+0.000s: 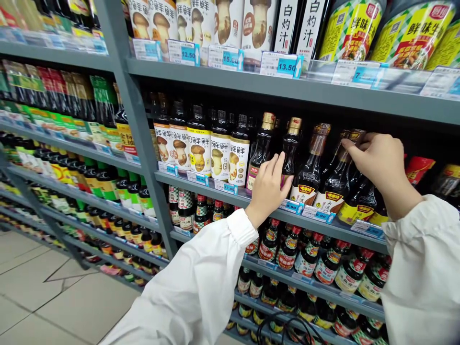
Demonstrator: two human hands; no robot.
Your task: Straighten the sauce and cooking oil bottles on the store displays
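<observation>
My left hand (pixel 268 189) lies with fingers stretched out against the front of a dark sauce bottle with a gold cap (pixel 294 126) and a pink label. Beside it stands a similar gold-capped bottle (pixel 268 121). At the right, my right hand (pixel 379 160) has thumb and fingers around the capped top of a dark soy sauce bottle (pixel 338 179) with a red, yellow and white label. This bottle stands on the shelf among others of its kind. A matching bottle (pixel 308 167) is just to its left. Some right fingers are hidden behind the cap.
White-labelled mushroom-picture bottles (pixel 219 153) line the same shelf at left. Overhead runs the upper shelf edge (pixel 230 79), with price tags along it. Lower shelves hold small red-capped bottles (pixel 287 249). A grey upright (pixel 132 110) divides the racks. Black cables (pixel 287 323) hang at bottom centre.
</observation>
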